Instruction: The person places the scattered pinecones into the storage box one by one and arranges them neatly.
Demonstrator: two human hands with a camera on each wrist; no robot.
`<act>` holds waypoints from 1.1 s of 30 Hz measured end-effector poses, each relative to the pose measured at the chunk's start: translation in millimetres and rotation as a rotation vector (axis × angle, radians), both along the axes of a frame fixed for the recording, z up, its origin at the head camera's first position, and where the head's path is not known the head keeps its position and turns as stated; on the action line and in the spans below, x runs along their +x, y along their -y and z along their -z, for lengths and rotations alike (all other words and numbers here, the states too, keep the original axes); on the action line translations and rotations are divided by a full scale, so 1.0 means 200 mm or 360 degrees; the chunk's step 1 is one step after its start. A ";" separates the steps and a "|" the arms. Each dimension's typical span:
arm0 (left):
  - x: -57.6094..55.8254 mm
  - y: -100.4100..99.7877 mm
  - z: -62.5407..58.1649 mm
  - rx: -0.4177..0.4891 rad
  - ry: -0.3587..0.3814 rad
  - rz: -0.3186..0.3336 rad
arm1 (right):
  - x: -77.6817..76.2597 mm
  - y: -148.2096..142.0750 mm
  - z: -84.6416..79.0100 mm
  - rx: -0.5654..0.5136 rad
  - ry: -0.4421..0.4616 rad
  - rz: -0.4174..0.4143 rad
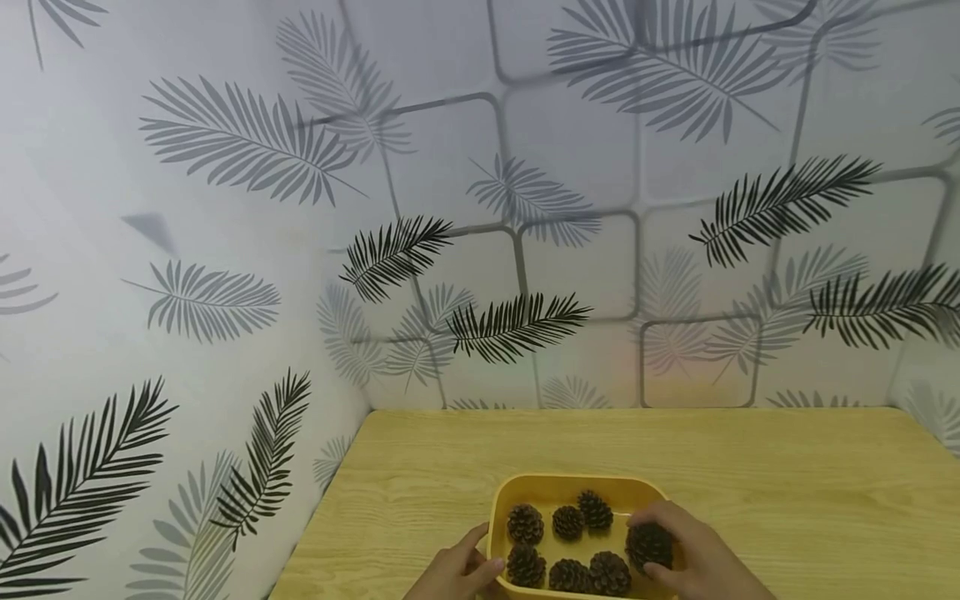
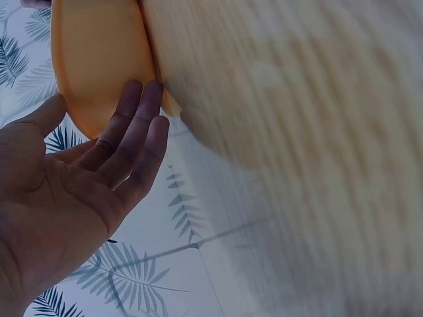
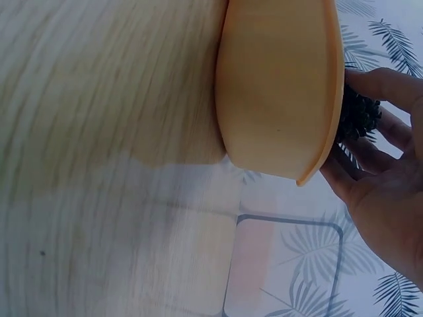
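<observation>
A yellow plastic tray (image 1: 577,482) with rounded corners stands near the table's front edge. Several brown pine cones (image 1: 525,524) lie inside it, most along its left and front parts. My left hand (image 1: 459,571) touches the tray's left end; in the left wrist view its thumb is at the rim and its fingers lie along the outer wall. My right hand (image 1: 697,550) grips a larger, dark pine cone (image 1: 649,546) at the tray's right end. In the right wrist view that pine cone (image 3: 359,117) shows above the rim, between thumb and fingers.
The light wood-grain table (image 1: 420,467) spreads behind and to both sides of the tray. A pale wall (image 1: 450,275) with a leaf pattern rises at its back edge and on the left.
</observation>
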State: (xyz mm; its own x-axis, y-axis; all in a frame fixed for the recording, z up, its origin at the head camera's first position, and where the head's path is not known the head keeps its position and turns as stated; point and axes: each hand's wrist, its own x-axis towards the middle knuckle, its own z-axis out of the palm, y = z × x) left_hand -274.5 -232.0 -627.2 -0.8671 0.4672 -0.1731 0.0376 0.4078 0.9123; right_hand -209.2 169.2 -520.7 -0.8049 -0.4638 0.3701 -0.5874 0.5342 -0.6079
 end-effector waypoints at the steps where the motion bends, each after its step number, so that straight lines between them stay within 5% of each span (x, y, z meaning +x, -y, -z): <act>1: 0.00 0.00 0.00 0.0001 0.0003 0.0000 | 0.00 0.00 0.00 0.0013 0.0004 -0.0011; 6: 0.01 0.00 -0.01 -0.0010 -0.0015 -0.0006 | -0.01 0.01 0.01 0.0045 0.0129 -0.0077; 33: 0.00 0.00 -0.01 -0.0076 -0.0024 -0.0019 | -0.04 0.02 0.00 0.0281 0.0251 -0.0123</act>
State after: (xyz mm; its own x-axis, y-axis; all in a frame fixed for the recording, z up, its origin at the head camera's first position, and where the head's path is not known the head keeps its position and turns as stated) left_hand -274.4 -231.7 -626.2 -0.8751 0.4484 -0.1820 0.0459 0.4513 0.8912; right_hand -216.5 164.8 -520.4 -0.8060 -0.5725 0.1504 -0.5357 0.5974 -0.5968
